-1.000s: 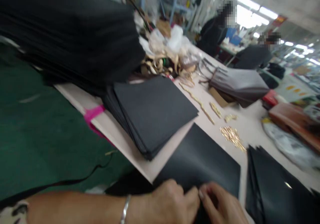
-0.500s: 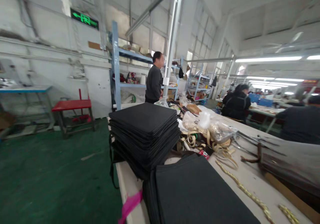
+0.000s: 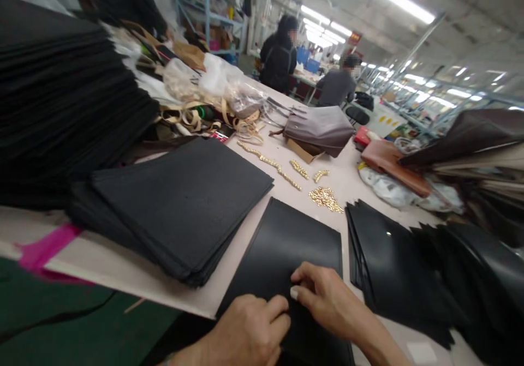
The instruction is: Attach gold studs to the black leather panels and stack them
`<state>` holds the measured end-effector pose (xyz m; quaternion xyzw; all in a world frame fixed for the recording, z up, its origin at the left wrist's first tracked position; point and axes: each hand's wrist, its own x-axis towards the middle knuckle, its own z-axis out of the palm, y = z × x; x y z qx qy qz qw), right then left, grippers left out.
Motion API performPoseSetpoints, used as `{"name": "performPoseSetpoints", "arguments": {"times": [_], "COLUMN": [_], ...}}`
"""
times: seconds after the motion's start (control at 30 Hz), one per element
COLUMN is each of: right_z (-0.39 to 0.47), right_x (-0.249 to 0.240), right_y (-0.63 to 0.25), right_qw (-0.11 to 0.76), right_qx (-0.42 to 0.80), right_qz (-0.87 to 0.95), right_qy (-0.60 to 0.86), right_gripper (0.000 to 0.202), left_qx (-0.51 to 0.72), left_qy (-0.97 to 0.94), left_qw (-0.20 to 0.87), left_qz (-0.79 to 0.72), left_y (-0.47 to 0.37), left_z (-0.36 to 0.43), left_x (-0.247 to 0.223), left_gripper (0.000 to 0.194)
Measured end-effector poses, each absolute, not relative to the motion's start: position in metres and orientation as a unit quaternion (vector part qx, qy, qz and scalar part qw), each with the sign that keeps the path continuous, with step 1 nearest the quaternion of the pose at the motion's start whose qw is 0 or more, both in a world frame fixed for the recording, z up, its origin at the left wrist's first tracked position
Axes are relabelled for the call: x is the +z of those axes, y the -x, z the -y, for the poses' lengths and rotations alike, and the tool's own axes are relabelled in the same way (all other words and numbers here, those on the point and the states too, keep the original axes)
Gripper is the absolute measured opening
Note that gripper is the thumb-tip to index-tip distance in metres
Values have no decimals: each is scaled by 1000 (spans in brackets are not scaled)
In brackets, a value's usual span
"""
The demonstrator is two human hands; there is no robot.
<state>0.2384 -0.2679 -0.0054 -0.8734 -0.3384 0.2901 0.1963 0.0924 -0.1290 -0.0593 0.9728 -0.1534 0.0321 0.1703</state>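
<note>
Black flat panels make up a tall stack (image 3: 61,99) at the left, with a dark-clothed person (image 3: 123,0) beyond it; a bright pink strip (image 3: 49,251) crosses the near edge of the pale tabletop (image 3: 229,270). Just right of that stack lies a lower pile of matte black panels (image 3: 180,202), its corners fanned. Farther off are crumpled clear plastic bags (image 3: 221,77) and looped cream straps (image 3: 188,118), then a long gold braided strip (image 3: 270,161)

Near the middle, a smooth black rectangular panel (image 3: 298,235) lies flat under both hands. The left hand (image 3: 249,328) is over its near part, fingers curled together; whether they pinch anything cannot be told. The right hand (image 3: 331,300) is just beside it, thumb and forefinger bent toward each other with a slight gap, and no piece can be made out between them. The step in hand looks like close fingertip work on this panel; a further move there would call for a steady sheet and a light, precise touch

Beyond the panel sit a loose heap of small gold pieces (image 3: 325,198) and a grey-brown soft bag (image 3: 319,129). To the right, glossy black panels (image 3: 401,273) overlap in a fan, one small gold piece (image 3: 388,233) on top, with a reddish-brown leather item (image 3: 395,164) farther away
</note>
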Motion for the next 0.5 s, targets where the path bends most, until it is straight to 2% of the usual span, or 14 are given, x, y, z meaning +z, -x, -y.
{"name": "performPoseSetpoints", "arguments": {"times": [0.13,0.23,0.27,0.5], "right_z": [289,310,315,319], "right_x": [4,6,6,-7], "right_y": [-213,-192,-185,-167], "right_qw": [241,186,162,7], "right_qx": [256,250,238,98], "right_qz": [400,445,452,473], "right_qy": [847,840,844,876], "right_gripper": [36,71,76,56], "left_qx": [24,50,62,131], "left_qy": [-969,-971,-971,-966], "left_qw": [187,177,174,147], "left_qz": [160,151,148,169], "left_y": [-81,-80,-80,-84], "left_z": [126,127,128,144], "left_x": [-47,-45,-44,-35], "left_gripper": [13,12,12,14]}}
